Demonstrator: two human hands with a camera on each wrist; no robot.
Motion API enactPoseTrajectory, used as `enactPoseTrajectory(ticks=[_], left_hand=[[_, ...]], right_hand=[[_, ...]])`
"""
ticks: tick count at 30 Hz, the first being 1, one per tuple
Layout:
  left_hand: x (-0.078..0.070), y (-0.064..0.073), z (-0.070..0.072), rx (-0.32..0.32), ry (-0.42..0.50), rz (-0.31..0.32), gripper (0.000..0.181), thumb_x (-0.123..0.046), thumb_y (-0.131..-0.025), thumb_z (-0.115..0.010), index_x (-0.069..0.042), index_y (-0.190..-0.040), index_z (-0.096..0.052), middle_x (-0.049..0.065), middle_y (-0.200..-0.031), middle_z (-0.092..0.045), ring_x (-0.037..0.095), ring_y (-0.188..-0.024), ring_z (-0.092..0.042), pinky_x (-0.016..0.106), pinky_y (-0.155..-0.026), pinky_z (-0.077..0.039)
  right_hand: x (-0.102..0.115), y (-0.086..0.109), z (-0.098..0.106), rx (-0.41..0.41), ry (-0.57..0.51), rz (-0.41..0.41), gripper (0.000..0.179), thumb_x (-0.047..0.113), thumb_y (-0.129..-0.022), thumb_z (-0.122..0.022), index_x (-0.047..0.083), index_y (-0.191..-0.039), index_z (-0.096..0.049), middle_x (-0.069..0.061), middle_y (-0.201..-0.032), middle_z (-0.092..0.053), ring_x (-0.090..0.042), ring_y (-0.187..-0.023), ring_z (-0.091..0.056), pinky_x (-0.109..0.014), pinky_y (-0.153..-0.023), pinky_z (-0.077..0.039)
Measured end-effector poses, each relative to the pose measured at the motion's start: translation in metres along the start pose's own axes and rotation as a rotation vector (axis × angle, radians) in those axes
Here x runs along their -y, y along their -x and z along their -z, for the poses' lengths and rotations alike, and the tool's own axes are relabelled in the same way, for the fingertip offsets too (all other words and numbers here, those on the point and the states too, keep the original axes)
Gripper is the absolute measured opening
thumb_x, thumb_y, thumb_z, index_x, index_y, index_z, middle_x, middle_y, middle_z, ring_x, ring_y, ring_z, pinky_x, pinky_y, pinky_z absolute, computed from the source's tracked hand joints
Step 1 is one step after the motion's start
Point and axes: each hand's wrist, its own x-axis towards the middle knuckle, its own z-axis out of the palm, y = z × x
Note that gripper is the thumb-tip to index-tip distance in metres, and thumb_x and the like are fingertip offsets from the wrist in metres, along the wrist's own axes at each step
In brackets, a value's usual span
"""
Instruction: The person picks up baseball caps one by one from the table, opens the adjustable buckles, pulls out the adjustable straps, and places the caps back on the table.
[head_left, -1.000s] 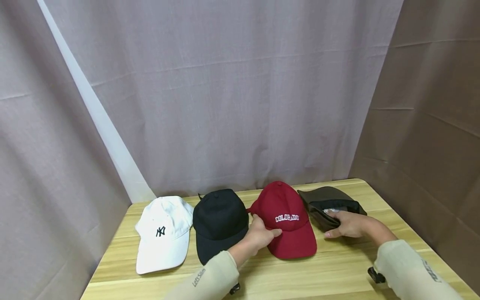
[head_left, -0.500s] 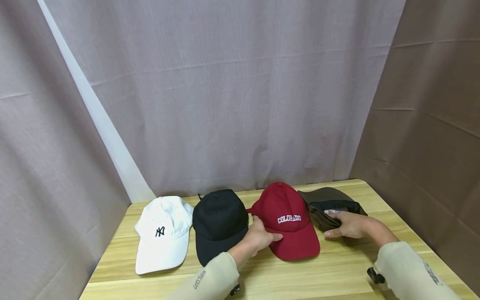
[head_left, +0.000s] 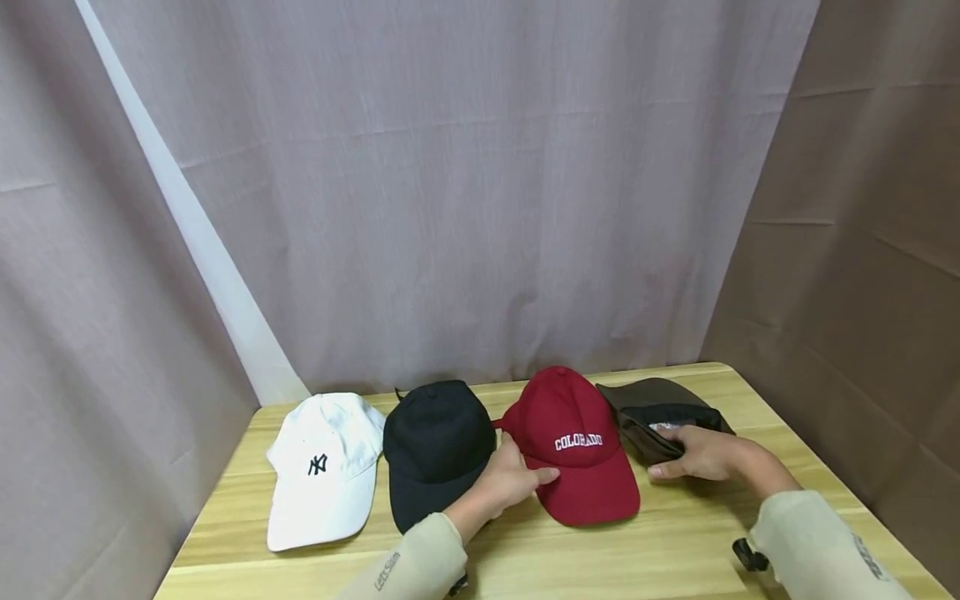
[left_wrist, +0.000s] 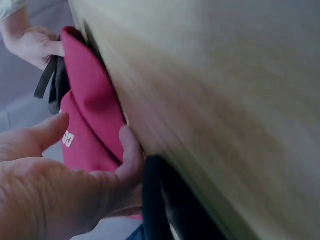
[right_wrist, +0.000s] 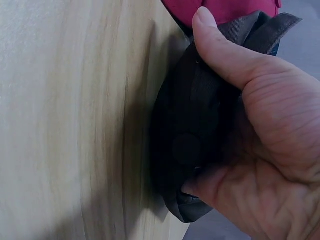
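A red cap (head_left: 566,408) lettered COLORADO lies on the table, brim toward me. My left hand (head_left: 508,479) is at its left side, thumb over the brim and the other fingers by the crown, spread apart. In the left wrist view, fingers (left_wrist: 131,150) lie along the edge of the red cloth. A dark brown cap (head_left: 660,396) lies just right of the red one, its opening facing me. My right hand (head_left: 697,454) grips its near edge, thumb outside and the other fingers partly hidden inside. The right wrist view shows the brown cap's strap (right_wrist: 280,30) beside the thumb.
A black cap (head_left: 438,429) lies close left of my left hand, and a white cap (head_left: 326,467) with an NY logo beyond it. The caps form a row on the wooden table (head_left: 585,567). Grey curtains (head_left: 450,208) hang behind, brown cloth (head_left: 862,292) to the right.
The red cap's brim has swung slightly right over the past second. My left hand has since drawn a little left from it. The right hand keeps its grip on the brown cap.
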Motion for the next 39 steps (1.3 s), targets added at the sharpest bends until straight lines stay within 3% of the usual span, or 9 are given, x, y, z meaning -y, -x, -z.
enactPoseTrajectory(ticks=[3, 5, 9, 14, 22, 28, 30, 35, 39], left_hand=[[-0.002, 0.009, 0.005, 0.025, -0.095, 0.017, 0.109, -0.030, -0.090, -0.086, 0.012, -0.163, -0.018, 0.026, -0.145, -0.060, 0.032, -0.116, -0.060, 0.039, -0.090, -0.055], [-0.003, 0.014, 0.008, 0.045, -0.182, 0.020, 0.108, -0.036, -0.091, -0.084, 0.015, -0.162, -0.021, 0.031, -0.130, -0.068, 0.035, -0.098, -0.065, 0.043, -0.080, -0.056], [-0.002, 0.025, 0.013, 0.070, -0.292, -0.043, 0.098, -0.044, -0.095, -0.079, 0.013, -0.160, -0.032, 0.025, -0.116, -0.073, 0.028, -0.093, -0.068, 0.042, -0.078, -0.057], [0.001, 0.043, 0.027, 0.157, -0.215, -0.176, 0.070, -0.039, -0.101, -0.073, 0.005, -0.151, -0.054, 0.019, -0.144, -0.068, 0.032, -0.132, -0.069, 0.050, -0.108, -0.057], [-0.001, 0.066, 0.059, 0.244, -0.151, -0.229, 0.051, -0.037, -0.104, -0.069, -0.003, -0.142, -0.066, 0.014, -0.137, -0.073, 0.010, -0.116, -0.073, 0.023, -0.094, -0.058], [0.002, 0.080, 0.078, 0.236, -0.114, -0.222, 0.047, -0.035, -0.105, -0.069, -0.005, -0.140, -0.066, 0.013, -0.132, -0.075, 0.006, -0.111, -0.072, 0.019, -0.090, -0.057], [0.003, 0.083, 0.082, 0.227, -0.110, -0.237, 0.047, -0.035, -0.106, -0.068, -0.003, -0.141, -0.065, 0.015, -0.132, -0.074, 0.007, -0.112, -0.073, 0.019, -0.090, -0.057], [0.003, 0.089, 0.091, 0.204, -0.105, -0.260, 0.044, -0.034, -0.107, -0.066, -0.006, -0.141, -0.065, 0.015, -0.130, -0.075, 0.008, -0.113, -0.073, 0.017, -0.092, -0.058], [0.004, 0.092, 0.095, 0.181, -0.106, -0.276, 0.041, -0.035, -0.108, -0.064, -0.009, -0.140, -0.066, 0.014, -0.129, -0.075, 0.009, -0.113, -0.073, 0.019, -0.094, -0.058]], right_hand=[[-0.005, 0.002, 0.000, 0.000, -0.047, -0.013, 0.098, 0.051, -0.093, -0.080, -0.013, -0.156, -0.041, -0.041, -0.162, -0.038, -0.064, -0.150, -0.033, -0.074, -0.117, -0.035], [-0.008, 0.004, 0.002, -0.004, -0.072, -0.019, 0.098, 0.051, -0.093, -0.080, -0.014, -0.155, -0.041, -0.042, -0.159, -0.041, -0.063, -0.148, -0.036, -0.073, -0.115, -0.038], [-0.013, 0.008, 0.005, -0.009, -0.122, -0.018, 0.098, 0.050, -0.094, -0.079, -0.017, -0.153, -0.040, -0.042, -0.156, -0.045, -0.061, -0.146, -0.041, -0.071, -0.114, -0.041], [-0.016, 0.010, 0.011, 0.011, -0.147, -0.028, 0.098, 0.051, -0.098, -0.074, -0.016, -0.156, -0.036, -0.043, -0.160, -0.038, -0.063, -0.149, -0.035, -0.072, -0.115, -0.039], [-0.028, 0.015, 0.015, 0.014, -0.186, 0.038, 0.085, 0.040, -0.102, -0.071, -0.019, -0.153, -0.038, -0.042, -0.157, -0.043, -0.063, -0.148, -0.037, -0.069, -0.114, -0.042], [-0.032, 0.017, 0.012, 0.000, -0.237, 0.043, 0.078, 0.030, -0.103, -0.070, -0.021, -0.153, -0.037, -0.046, -0.158, -0.038, -0.068, -0.148, -0.030, -0.072, -0.115, -0.039], [-0.034, 0.019, 0.011, -0.013, -0.242, 0.068, 0.068, 0.026, -0.105, -0.068, -0.017, -0.152, -0.043, -0.042, -0.155, -0.046, -0.063, -0.144, -0.042, -0.060, -0.113, -0.047], [-0.042, 0.021, 0.008, -0.099, -0.184, 0.131, 0.040, 0.023, -0.109, -0.060, -0.002, -0.141, -0.063, -0.018, -0.135, -0.069, -0.015, -0.119, -0.061, -0.022, -0.086, -0.048], [-0.042, 0.023, 0.002, -0.247, -0.099, 0.096, 0.036, 0.022, -0.112, -0.055, -0.001, -0.137, -0.067, -0.018, -0.131, -0.072, -0.020, -0.117, -0.067, -0.033, -0.089, -0.056]])
